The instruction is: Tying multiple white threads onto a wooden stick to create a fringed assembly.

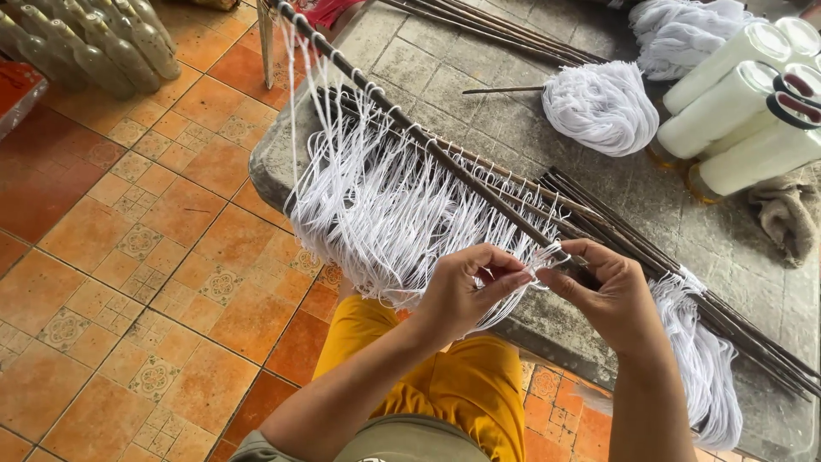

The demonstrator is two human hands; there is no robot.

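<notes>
- We saw left hand (466, 291) pinching a white string (523, 272), fingers closed.
- Right hand (611, 295) pinched string loop at dark stick (445, 158).
- Strings hung over stone table (479, 60) edge.

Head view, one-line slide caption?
Both hands, left hand and right hand, pinch white strings looped on a dark stick over a stone table.

2 bare forearms reaching forward from the bottom edge, left hand (466, 291) curled, thumb and fingers pinched together, right hand (603, 295) facing it, fingertips pinched, the 2 hands almost touching at their fingertips
</notes>
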